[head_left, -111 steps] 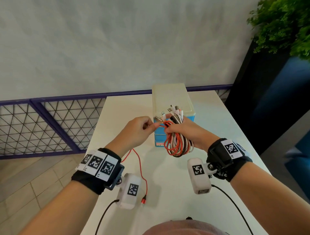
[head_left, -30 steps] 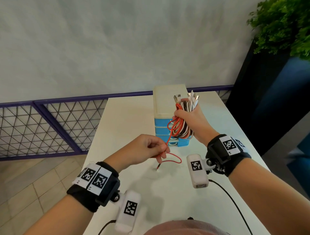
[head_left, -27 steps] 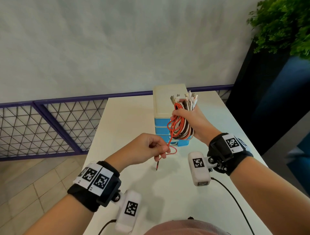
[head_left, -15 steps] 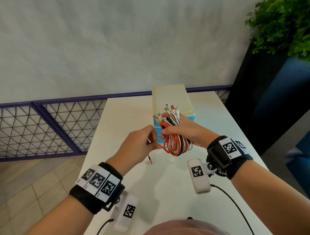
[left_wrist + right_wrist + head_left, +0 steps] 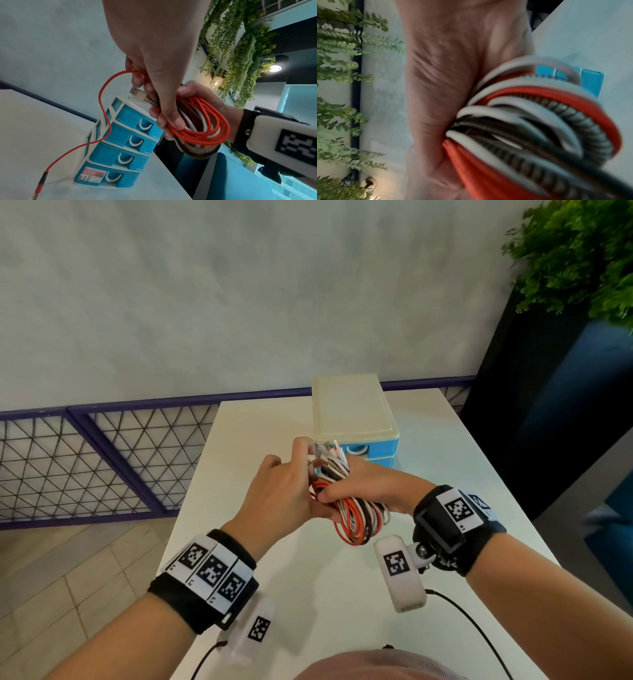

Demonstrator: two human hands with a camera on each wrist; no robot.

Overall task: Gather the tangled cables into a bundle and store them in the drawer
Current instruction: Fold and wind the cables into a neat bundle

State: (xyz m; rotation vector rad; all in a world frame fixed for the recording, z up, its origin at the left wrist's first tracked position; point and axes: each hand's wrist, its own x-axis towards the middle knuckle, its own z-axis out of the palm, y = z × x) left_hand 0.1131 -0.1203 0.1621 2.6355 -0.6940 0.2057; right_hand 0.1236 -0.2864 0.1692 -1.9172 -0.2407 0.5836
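My right hand (image 5: 356,491) grips a coiled bundle of red, white and dark braided cables (image 5: 359,518) just in front of the blue drawer unit (image 5: 356,422). In the left wrist view the same bundle (image 5: 202,128) hangs from the right hand (image 5: 192,97). My left hand (image 5: 284,491) meets the bundle from the left, and its fingers (image 5: 139,79) pinch the red cable (image 5: 102,108). That cable's loose tail drops to the table, ending in a red and black plug (image 5: 40,185). The right wrist view shows blurred cable loops (image 5: 539,128) against the palm. All the drawers (image 5: 130,142) are closed.
The drawer unit has a cream top and stands at the back middle of the white table (image 5: 274,577). A purple mesh railing (image 5: 102,460) runs to the left, a dark planter with green foliage (image 5: 582,261) stands at the right. Camera leads trail off both wrists.
My left hand drew the red cable's tail down and out, then came back up to the bundle. The right hand lowered the bundle toward me; the hanging tail is shorter.
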